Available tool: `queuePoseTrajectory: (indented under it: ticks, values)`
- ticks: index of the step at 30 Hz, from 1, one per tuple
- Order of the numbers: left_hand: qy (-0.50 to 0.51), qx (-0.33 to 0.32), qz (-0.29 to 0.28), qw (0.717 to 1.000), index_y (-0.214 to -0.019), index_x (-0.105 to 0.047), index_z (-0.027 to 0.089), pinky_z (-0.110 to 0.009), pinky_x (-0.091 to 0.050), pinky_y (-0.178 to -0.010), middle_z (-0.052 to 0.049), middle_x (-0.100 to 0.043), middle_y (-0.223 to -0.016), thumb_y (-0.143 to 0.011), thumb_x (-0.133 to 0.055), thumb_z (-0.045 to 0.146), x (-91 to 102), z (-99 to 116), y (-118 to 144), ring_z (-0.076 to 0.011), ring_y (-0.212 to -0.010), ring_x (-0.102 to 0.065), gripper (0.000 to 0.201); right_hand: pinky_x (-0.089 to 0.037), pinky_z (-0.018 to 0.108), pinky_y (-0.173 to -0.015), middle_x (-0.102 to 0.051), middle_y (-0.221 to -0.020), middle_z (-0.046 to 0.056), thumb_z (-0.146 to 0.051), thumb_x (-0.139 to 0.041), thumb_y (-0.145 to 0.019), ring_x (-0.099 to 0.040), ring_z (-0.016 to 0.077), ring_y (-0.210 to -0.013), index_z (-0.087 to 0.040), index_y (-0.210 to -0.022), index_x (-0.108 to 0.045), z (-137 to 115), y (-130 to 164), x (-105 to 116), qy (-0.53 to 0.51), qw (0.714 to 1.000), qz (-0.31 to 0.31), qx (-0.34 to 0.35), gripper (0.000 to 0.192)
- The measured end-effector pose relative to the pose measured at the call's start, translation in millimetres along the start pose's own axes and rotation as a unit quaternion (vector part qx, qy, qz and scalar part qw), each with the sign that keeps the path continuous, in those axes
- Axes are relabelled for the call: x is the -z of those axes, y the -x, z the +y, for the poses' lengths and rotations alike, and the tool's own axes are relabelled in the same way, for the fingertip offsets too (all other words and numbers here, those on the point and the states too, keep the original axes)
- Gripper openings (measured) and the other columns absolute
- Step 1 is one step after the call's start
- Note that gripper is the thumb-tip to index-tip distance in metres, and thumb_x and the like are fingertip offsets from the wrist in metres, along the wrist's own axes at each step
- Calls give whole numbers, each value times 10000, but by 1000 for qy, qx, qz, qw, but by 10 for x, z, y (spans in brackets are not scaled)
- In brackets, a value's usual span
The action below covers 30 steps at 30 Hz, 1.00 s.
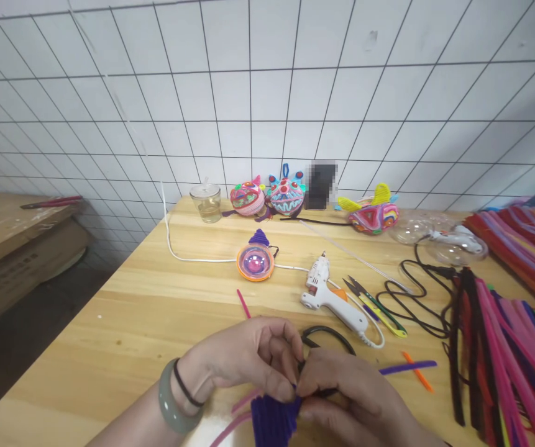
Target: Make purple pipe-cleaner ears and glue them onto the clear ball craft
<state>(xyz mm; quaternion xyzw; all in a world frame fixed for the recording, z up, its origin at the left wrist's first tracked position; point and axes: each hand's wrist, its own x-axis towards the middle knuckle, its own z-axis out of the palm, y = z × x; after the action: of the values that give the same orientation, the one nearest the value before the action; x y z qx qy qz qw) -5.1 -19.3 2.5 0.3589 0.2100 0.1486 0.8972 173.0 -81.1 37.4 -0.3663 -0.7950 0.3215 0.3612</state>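
My left hand, with a bangle and a black band at the wrist, is closed with its thumb and fingers on the top edge of a ribbed piece of purple pipe cleaners. My right hand pinches the same piece from the right, close to the left fingertips. The lower part of the piece runs out of the picture. Behind the hands shows a black looped handle, partly covered. Pink pipe cleaners lie under the left wrist, and a purple pipe cleaner crosses an orange one to the right.
A white glue gun and yellow-green thread snips lie mid-table. Farther back are a round orange-rimmed ornament, several colourful fish-like figures and a glass cup. Bundled pipe cleaners and a black cable occupy the right.
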Motion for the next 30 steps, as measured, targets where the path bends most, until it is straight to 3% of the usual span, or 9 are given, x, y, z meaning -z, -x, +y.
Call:
queuePoseTrajectory:
  ticks: [7,13,20,27,30]
  values:
    - [14,20,-26,999,-848,-624,158,-135,-502,-510,27,-707,-637,-447,-888,168,-12,9,5,-72,-525,-646,480,-507,188,-636,-685,-727,8,-333,-542,-914,-644,119,-670,-258,-963,-616,153,73,-65,-24,996,23,87,117]
    - [30,17,-63,997,-907,-598,157,-148,-528,-507,24,-723,-661,-392,-890,71,18,-11,-28,-85,-539,-660,598,-516,174,-634,-674,-759,46,-255,-555,-914,-639,120,-695,-210,-996,-607,119,17,-3,-3,992,6,126,107]
    - [41,12,-86,995,-879,-600,174,-155,-533,-515,43,-695,-682,-340,-874,2,4,-55,-64,-81,-567,-649,629,-510,185,-613,-665,-707,49,-279,-533,-927,-647,128,-672,-188,-963,-627,130,12,-30,33,981,44,185,136]
    - [47,6,-66,997,-891,-617,184,-137,-496,-530,37,-683,-717,-319,-880,6,-35,-53,-63,-69,-572,-637,654,-522,212,-676,-659,-825,70,-291,-531,-926,-645,145,-766,-194,-1061,-607,200,170,-97,64,985,60,147,182]
    - [26,-24,-36,999,-883,-619,179,-127,-457,-512,30,-668,-711,-365,-896,81,-56,-29,-54,-57,-564,-608,596,-526,226,-683,-657,-816,72,-290,-541,-919,-644,156,-770,-197,-1013,-606,198,174,-84,67,987,78,121,147]
